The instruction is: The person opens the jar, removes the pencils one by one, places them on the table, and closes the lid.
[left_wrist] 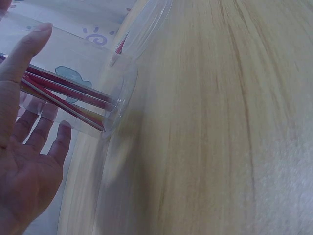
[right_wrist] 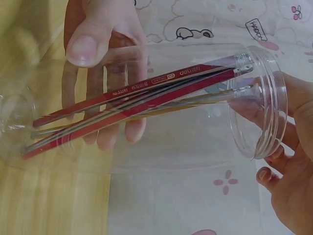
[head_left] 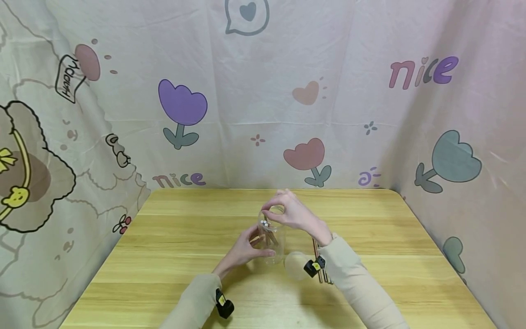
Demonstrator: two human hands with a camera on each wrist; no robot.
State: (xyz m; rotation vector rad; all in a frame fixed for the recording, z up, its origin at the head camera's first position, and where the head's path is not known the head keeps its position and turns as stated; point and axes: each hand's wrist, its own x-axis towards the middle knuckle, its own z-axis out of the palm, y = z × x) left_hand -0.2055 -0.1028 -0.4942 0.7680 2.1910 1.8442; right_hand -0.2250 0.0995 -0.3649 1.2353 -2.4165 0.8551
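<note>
A clear plastic jar (head_left: 272, 249) stands tilted slightly on the table, holding several pencils (right_wrist: 161, 90), red and striped, their eraser ends toward the mouth. My left hand (head_left: 245, 251) grips the jar's side, thumb in front and fingers behind; in the left wrist view the pencils' lower ends (left_wrist: 73, 95) rest near the jar's bottom. At the open mouth, my right hand (head_left: 289, 211) has its thumb and forefinger together and seems to pinch the upper end of one pencil. The jar's rim (right_wrist: 274, 103) partly obscures those fingertips in the right wrist view.
A round clear lid (head_left: 295, 266) lies on the table just right of the jar. Beyond it, more pencils (head_left: 321, 276) lie side by side, partly hidden under my right wrist. A printed cloth (head_left: 246, 100) hangs behind the wooden table (head_left: 172, 256).
</note>
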